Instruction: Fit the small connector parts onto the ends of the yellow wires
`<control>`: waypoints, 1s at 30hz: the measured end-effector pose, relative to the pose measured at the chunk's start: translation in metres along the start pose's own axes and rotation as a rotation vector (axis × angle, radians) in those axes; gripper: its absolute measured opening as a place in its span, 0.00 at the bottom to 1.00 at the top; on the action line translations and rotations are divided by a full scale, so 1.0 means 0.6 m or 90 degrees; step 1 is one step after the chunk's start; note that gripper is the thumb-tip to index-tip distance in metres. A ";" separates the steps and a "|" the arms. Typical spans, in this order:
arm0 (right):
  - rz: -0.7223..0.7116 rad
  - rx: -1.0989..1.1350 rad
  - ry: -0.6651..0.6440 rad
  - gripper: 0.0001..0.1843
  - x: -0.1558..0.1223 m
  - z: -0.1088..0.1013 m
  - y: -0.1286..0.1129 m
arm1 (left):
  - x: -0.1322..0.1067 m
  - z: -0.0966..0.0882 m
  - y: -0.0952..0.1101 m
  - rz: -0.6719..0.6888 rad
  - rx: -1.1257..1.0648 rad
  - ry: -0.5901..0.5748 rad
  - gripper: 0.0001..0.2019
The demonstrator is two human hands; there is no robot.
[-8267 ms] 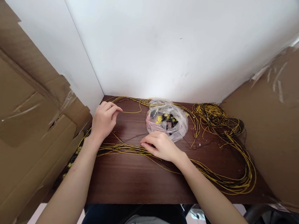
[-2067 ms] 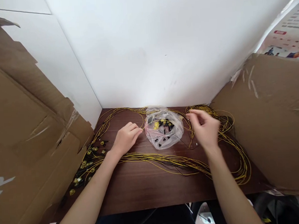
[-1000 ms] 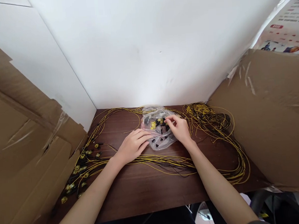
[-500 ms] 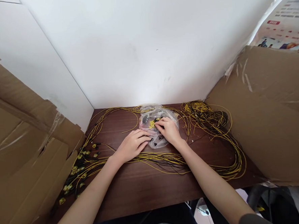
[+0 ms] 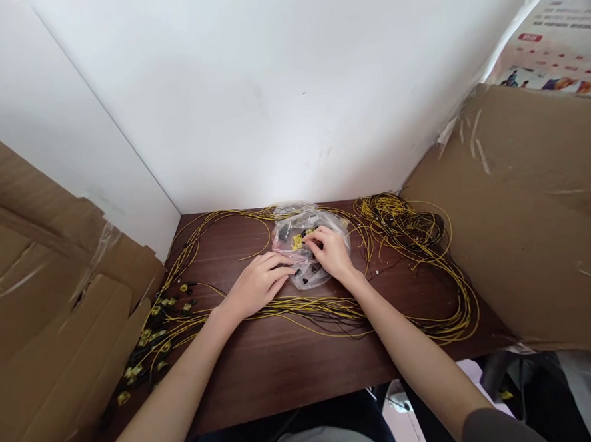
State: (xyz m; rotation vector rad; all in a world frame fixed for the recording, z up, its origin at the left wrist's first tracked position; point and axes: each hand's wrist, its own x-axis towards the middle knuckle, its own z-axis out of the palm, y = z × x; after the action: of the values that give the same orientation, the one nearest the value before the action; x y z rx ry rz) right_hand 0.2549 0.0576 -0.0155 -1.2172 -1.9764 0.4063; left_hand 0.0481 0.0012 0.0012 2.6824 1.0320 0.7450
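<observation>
A clear plastic bag (image 5: 313, 274) lies on the table with its mouth spread. Inside it are small yellow parts (image 5: 297, 241) and several small black parts (image 5: 306, 280). My left hand (image 5: 262, 283) rests at the bag's near left rim, its fingers bent over the plastic. My right hand (image 5: 330, 251) reaches over the bag from the right. Its thumb and forefinger are pinched together beside the yellow parts; whatever is between them is too small to make out.
Yellow and black wires (image 5: 311, 305) run in front of the bag and curve right to a tangled wire heap (image 5: 400, 218). Yellow-and-black connector ends (image 5: 145, 337) cluster at left. Cardboard sheets (image 5: 516, 221) stand on both sides, with a white wall (image 5: 268, 102) behind.
My right fingertips have shifted slightly within the bag, near the yellow parts. My left hand stays at the rim. The whole view has moved a little.
</observation>
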 end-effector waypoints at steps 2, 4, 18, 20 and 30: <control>-0.017 0.016 -0.003 0.09 0.000 -0.003 -0.002 | 0.000 -0.002 0.001 0.000 0.000 0.010 0.13; -0.029 0.044 0.010 0.09 0.001 -0.005 -0.008 | 0.000 -0.002 0.002 -0.010 0.000 0.029 0.13; 0.192 0.545 -0.015 0.09 -0.025 0.030 -0.087 | 0.009 -0.001 0.015 -0.282 -0.440 0.249 0.10; 0.219 0.568 -0.011 0.10 -0.027 0.030 -0.092 | 0.010 -0.002 0.017 -0.303 -0.483 0.260 0.09; 0.142 0.662 -0.017 0.12 -0.028 0.023 -0.089 | 0.011 0.006 0.018 -0.360 -0.543 0.319 0.08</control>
State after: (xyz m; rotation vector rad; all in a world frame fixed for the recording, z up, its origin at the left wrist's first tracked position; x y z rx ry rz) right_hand 0.2161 0.0185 0.0006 -0.7179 -1.2924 1.3507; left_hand 0.0606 -0.0022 0.0041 1.4317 1.1330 1.3549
